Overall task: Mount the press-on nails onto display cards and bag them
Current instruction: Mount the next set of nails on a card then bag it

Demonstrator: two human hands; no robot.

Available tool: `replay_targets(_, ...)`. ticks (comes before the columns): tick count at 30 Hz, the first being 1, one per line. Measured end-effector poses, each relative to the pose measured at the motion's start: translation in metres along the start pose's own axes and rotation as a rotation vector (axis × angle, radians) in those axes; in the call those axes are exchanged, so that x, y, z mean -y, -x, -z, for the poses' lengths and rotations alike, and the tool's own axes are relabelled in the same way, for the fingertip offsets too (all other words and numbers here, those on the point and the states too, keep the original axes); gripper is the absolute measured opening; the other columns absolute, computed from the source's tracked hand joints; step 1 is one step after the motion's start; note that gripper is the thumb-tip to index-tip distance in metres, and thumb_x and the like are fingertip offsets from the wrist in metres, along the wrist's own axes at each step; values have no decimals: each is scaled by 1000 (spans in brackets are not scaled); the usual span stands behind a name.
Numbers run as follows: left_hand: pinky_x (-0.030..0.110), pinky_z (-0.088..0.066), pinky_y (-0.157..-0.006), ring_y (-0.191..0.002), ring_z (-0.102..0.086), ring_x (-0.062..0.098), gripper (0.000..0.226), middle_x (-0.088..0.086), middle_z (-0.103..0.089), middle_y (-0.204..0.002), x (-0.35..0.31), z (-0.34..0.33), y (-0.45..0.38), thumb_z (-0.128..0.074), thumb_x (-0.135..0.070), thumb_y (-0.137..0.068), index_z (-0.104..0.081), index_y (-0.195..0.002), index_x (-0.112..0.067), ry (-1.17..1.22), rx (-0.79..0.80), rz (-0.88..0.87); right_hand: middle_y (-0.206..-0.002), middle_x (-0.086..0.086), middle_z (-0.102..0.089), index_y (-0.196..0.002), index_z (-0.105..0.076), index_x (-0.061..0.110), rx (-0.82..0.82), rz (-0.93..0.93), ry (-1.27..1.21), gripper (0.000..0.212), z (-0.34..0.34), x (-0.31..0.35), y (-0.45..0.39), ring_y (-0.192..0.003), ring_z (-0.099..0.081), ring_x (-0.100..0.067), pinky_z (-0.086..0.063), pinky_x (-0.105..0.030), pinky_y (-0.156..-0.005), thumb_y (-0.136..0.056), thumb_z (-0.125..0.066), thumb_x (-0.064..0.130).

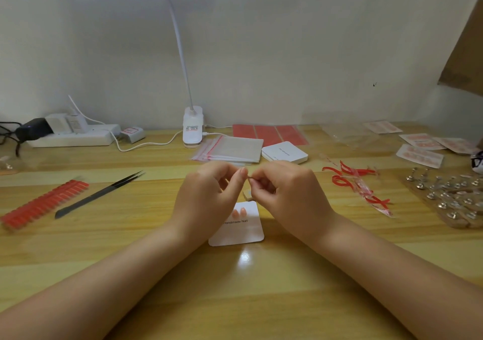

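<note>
**Inspector:** Wood-grain table point(261, 287), head view. State the position of the work item.

**Technician:** One white display card point(236, 226), printed "Handmade Nail", lies flat at the centre of the table, directly below the two hands. Two pale pink press-on nails point(239, 212) sit side by side on its upper area. The upper left of the card is hidden behind the left hand, so a further nail there cannot be ruled out.

**Inspector:** State the condition of the hands.

**Technician:** The left hand point(211, 196) and the right hand point(281, 196) are raised just above the card, fingers curled, fingertips meeting. Between them they pinch a very small item point(249, 180); it is too small to identify, and is probably a nail or an adhesive tab being prepared. Which hand carries it cannot be told.

**Inspector:** Estimate progress.

**Technician:** This card appears to be early in its mounting stage: two nails are visible, and a full set would need more. Finished work appears at the far right, where bagged cards point(420, 155) with pink nails lie together. Supplies remain: a stack of blank cards point(285, 152) and a stack of zip bags point(232, 148) behind the hands, a red adhesive sheet point(269, 133) further back, and nail stands point(449, 196) at the right.

**Inspector:** List idle tools.

**Technician:** The tweezers point(104, 192) and a strip of orange nail tips point(44, 203) rest at the left, untouched. Peeled red liner scraps point(358, 185) lie right of the hands.

**Inspector:** State the remaining steps.

**Technician:** Mount the rest of the set, then bag the card.
</note>
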State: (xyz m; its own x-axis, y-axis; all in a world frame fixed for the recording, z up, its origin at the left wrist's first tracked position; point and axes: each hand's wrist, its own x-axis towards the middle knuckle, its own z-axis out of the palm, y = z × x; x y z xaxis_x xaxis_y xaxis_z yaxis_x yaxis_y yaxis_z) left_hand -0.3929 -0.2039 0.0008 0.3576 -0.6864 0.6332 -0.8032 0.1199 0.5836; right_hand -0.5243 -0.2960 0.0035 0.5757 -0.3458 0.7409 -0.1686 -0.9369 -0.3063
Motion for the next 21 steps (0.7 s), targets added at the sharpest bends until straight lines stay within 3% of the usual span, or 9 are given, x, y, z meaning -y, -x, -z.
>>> replay_targets(5,45,-47,-69,-73,-59,23,29,3,-66,-78,0,-1,0,-50,-29,-97,-69,-88,-8,-150,23,-38,-62,-5,-62,-72,-67,2,-1,-10,-12,11,-1,0,-1,-58,-56,-22,-48,-42,-55,-83,-67,2)
replay_targets(14,43,-48,-72,-80,-61,20,23,-3,-67,-80,-1,-3,-1,-50,-20,-98,-66,-85,-11,-104,7,37,-62,-6,-62,-75,-67,1,1,-28,-61,8,-1,2,-2,-59,-57,-22,-48,-43,-58,-83,-66,1)
replay_targets(16,37,-50,-69,-75,-63,14,22,-6,-67,-78,-2,-3,-2,-51,-19,-98,-68,-85,-13,-54,9,79,-63,-6,-62,-75,-67,1,1,-27,-65,8,-1,2,-2,-59,-58,-23,-48,-43,-58,-83,-66,1)
replay_targets(19,14,-46,-56,-66,-63,2,22,-12,-67,-71,-4,-3,-4,-54,-19,-96,-69,-80,-19,74,24,188,-61,-6,-61,-73,-66,1,-6,-10,-48,9,0,2,-2,-57,-56,-22,-47,-43,-55,-82,-66,-1)
replay_targets(21,12,-45,-59,-67,-62,-1,22,-13,-69,-69,-3,-2,-7,-57,-19,-93,-70,-76,-19,116,23,234,-61,-5,-59,-72,-64,1,0,5,-28,9,0,3,-2,-56,-54,-22,-46,-43,-53,-81,-66,-2)
